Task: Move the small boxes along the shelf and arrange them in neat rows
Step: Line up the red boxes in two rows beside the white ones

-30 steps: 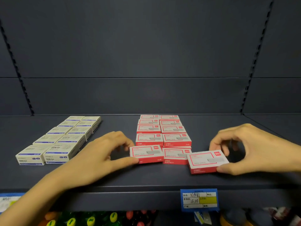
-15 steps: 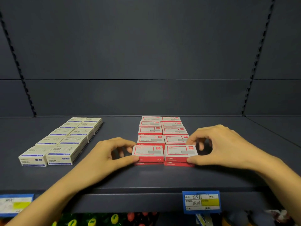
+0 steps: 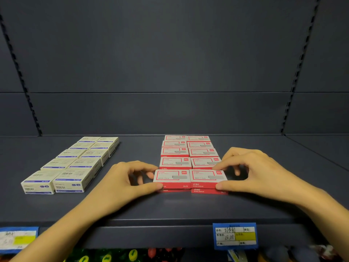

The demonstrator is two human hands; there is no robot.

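Lying at the left of the dark grey metal shelf, the cream cardboard boxes with blue print form two rows. The left hand is curled and pinches the front-left red and white small box between thumb and fingers. This box touches the front-right red and white small box, which the right hand pinches likewise. Both boxes lie on lower ones, at the front of two red rows.

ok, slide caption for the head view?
Left hand and right hand pinch the front red boxes on the shelf.
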